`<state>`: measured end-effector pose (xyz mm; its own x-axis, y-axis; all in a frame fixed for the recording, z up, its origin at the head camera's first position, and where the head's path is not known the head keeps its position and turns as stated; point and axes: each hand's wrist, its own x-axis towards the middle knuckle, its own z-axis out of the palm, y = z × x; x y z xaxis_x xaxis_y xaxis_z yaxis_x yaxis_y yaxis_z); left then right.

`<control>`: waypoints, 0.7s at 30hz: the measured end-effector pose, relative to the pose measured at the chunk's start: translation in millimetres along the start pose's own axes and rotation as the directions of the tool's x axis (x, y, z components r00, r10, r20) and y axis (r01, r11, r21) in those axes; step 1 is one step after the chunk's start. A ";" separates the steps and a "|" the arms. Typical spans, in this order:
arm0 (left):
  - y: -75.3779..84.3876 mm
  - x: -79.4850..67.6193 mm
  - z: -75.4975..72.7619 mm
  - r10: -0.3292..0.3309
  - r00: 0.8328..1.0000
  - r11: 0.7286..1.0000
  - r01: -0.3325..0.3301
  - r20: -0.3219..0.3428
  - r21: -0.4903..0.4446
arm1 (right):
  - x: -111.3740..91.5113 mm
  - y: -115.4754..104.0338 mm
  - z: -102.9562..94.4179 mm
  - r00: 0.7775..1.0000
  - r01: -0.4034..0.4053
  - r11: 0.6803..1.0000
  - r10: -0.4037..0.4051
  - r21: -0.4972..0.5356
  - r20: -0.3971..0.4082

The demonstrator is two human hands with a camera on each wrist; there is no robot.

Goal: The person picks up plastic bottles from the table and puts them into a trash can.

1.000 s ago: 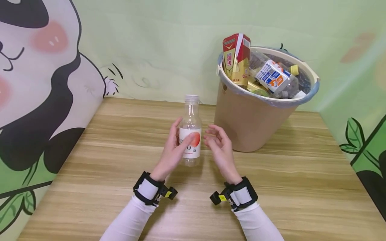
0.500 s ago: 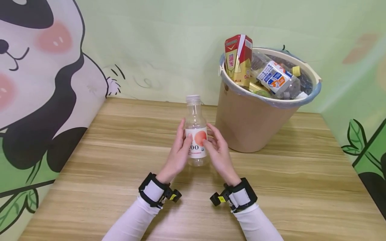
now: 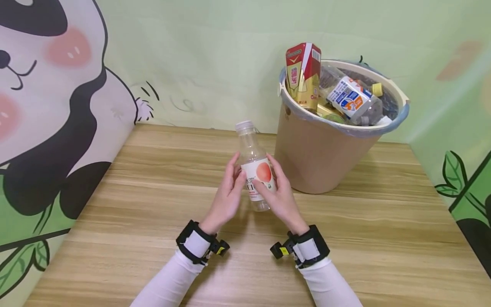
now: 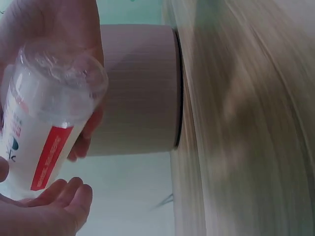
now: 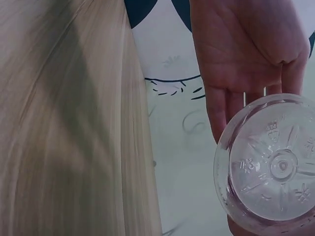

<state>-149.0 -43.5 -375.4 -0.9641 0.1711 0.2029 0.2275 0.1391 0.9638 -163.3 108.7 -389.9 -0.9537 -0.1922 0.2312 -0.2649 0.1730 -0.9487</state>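
Observation:
A clear plastic bottle (image 3: 258,177) with a white cap and a peach-printed white label tilts with its cap leaning left, above the wooden table. My right hand (image 3: 280,196) grips its lower body, thumb across the label and fingers around the far side. Beside the bottle's left edge is my left hand (image 3: 226,198), its thumb at the label's edge. Seen in the right wrist view, the left palm (image 5: 246,44) faces the bottle with fingers extended; contact there is hard to tell. The bottle's round base (image 5: 275,162) faces that camera.
A beige bin (image 3: 314,157) stands at the back right, close to my right hand. Inside it are a red and gold carton (image 3: 303,76), a labelled clear bottle (image 3: 350,98) and other packaging. Behind the wooden table (image 3: 134,247) hangs a panda-printed backdrop (image 3: 215,64).
My right hand has come in from the right and taken hold of the bottle. The bottle has shifted right and tilted, cap to the left. My left hand's grip has loosened.

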 end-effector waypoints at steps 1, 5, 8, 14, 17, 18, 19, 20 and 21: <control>-0.1 -0.2 -0.6 0.018 1.000 1.000 -0.018 -0.006 0.018 | -0.8 -5.0 -0.7 1.000 -0.006 1.000 0.006 -0.015 0.004; -1.1 0.0 -3.1 0.079 0.996 0.993 -0.076 -0.031 0.094 | -4.1 -21.9 -3.3 1.000 0.017 0.997 -0.018 -0.079 -0.001; -1.0 0.8 -5.2 0.108 0.993 0.986 -0.101 -0.044 0.135 | -5.6 -27.1 -5.2 0.999 0.043 0.990 -0.044 -0.133 -0.004; -0.9 2.9 -10.7 0.163 0.984 0.973 -0.148 -0.069 0.179 | 3.0 -17.1 -13.8 0.979 0.199 0.940 -0.203 -0.277 0.017; -0.4 4.1 -13.5 0.185 0.980 0.966 -0.166 -0.079 0.196 | 11.1 -17.1 -22.3 0.961 0.266 0.899 -0.276 -0.349 0.022; -0.2 4.3 -14.3 0.191 0.978 0.965 -0.171 -0.084 0.200 | 13.4 -21.5 -25.3 0.953 0.289 0.882 -0.301 -0.371 0.028; 0.0 4.5 -15.2 0.194 0.977 0.963 -0.173 -0.088 0.204 | 15.6 -26.8 -28.4 0.946 0.310 0.865 -0.323 -0.396 0.033; 0.3 4.5 -15.8 0.196 0.976 0.963 -0.174 -0.093 0.208 | 17.8 -33.1 -31.4 0.937 0.331 0.847 -0.346 -0.417 0.040; 0.3 4.5 -16.3 0.199 0.975 0.962 -0.176 -0.096 0.210 | 20.1 -39.7 -34.3 0.927 0.353 0.827 -0.371 -0.438 0.047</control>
<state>-155.6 -58.6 -371.4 -0.9081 0.1011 0.4064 0.4170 0.3082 0.8551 -176.8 131.1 -340.2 -0.7795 -0.2878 0.5563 -0.6180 0.4982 -0.6082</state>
